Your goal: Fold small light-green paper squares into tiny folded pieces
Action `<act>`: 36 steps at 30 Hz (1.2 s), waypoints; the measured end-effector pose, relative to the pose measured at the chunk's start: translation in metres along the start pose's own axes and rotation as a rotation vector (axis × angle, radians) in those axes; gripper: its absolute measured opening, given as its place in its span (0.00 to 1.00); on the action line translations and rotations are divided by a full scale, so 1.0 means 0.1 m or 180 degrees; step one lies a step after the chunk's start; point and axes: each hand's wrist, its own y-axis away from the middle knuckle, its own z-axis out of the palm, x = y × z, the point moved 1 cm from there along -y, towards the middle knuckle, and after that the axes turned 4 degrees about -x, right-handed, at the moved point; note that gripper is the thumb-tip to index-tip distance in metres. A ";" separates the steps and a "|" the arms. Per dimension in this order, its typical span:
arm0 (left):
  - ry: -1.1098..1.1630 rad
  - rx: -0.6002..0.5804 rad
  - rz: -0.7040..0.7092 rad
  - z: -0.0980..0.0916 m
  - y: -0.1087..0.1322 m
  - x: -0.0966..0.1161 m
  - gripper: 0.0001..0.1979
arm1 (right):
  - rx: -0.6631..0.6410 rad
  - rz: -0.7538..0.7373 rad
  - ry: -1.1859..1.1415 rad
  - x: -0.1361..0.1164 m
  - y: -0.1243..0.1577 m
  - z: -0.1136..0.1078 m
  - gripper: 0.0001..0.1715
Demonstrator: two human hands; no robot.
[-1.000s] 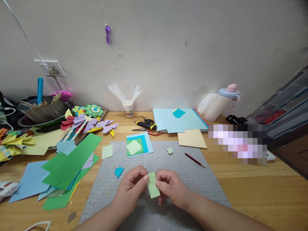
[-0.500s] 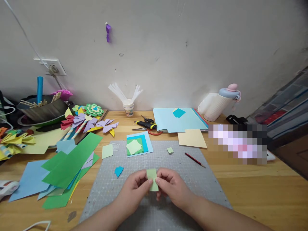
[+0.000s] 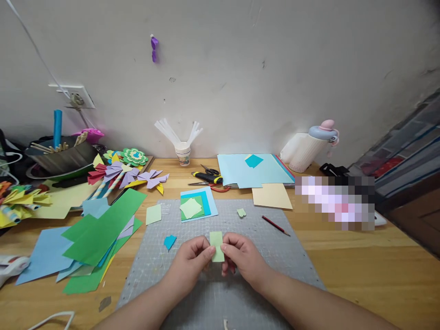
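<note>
The pale green paper has straightened from its earlier tilt — upright at the frame's lower centre, pinched between 2 hands, left hand and right hand, over the grey cutting mat.

Two hands, one held slip, one pencil, one cup
</note>
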 end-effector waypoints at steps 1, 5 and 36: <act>-0.0082 0.0065 0.0000 0.00 0.00 -0.01 0.20 | 0.0012 -0.0016 0.0002 0.00 0.00 0.00 0.15; -0.0441 0.0221 0.0135 0.00 0.00 -0.02 0.19 | 0.0037 -0.0096 -0.0014 -0.01 -0.01 0.00 0.16; -0.0218 0.0431 0.0386 -0.02 0.00 0.02 0.08 | -0.0041 -0.0172 0.0157 0.07 -0.05 -0.05 0.16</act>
